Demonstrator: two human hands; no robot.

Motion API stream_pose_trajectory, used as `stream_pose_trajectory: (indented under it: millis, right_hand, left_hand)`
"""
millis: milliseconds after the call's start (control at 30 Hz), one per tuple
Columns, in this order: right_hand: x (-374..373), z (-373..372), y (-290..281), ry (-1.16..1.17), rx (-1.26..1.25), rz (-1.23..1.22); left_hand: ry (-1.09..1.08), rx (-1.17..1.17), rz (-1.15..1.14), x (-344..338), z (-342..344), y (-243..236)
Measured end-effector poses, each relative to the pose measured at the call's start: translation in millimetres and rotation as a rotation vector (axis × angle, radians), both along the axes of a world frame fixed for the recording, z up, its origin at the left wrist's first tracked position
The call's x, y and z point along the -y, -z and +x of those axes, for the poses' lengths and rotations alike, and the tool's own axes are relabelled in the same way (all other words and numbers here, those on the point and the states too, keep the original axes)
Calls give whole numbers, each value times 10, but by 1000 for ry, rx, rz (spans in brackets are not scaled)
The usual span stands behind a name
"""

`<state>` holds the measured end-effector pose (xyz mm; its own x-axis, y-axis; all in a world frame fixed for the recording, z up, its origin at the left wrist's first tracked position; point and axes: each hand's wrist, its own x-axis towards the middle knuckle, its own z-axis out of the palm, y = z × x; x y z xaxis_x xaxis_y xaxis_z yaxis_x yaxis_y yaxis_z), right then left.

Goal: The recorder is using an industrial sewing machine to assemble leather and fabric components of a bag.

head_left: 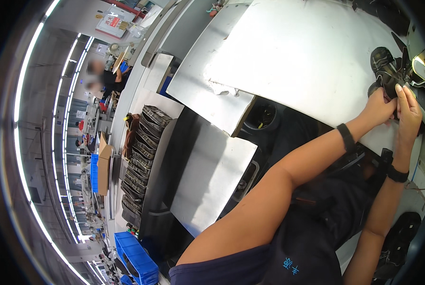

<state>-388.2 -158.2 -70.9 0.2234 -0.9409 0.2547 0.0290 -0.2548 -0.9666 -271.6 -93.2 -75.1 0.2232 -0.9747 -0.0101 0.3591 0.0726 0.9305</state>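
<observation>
A black shoe upper (382, 64) with grey overlays lies at the right end of the white worktable (293, 52), close against a sewing machine (424, 69). My left hand (379, 108) is closed on its near edge, the fingers curled in. Right beside it, my right hand (408, 109) pinches the same upper, fingers pressed together and pointing up at its edge. The two hands nearly touch. What lies between the fingertips is too small to make out. Black bands circle both my wrists.
To the left, a row of dark patterned shoe uppers (143, 156) stands packed together. A blue crate (136, 261) sits below them at lower left. More dark uppers (397, 242) lie at lower right. Farther off at left, people (112, 80) sit at other workstations.
</observation>
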Motion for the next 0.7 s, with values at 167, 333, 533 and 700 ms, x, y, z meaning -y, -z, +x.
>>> stream_pose_trajectory:
  millis: [167, 333, 533, 700]
  right_hand:
    - [55, -90, 13, 0, -47, -31]
    - [-104, 238, -239, -213, -5, -158]
    - [-221, 70, -104, -92, 160, -41]
    - [-339, 55, -123, 75, -104, -279]
  left_hand:
    - [78, -200, -113, 344, -131, 189]
    - [-647, 1190, -435, 599, 779, 646]
    - [-135, 1150, -374, 308, 781, 159]
    - [-167, 977, -5, -214, 819, -276]
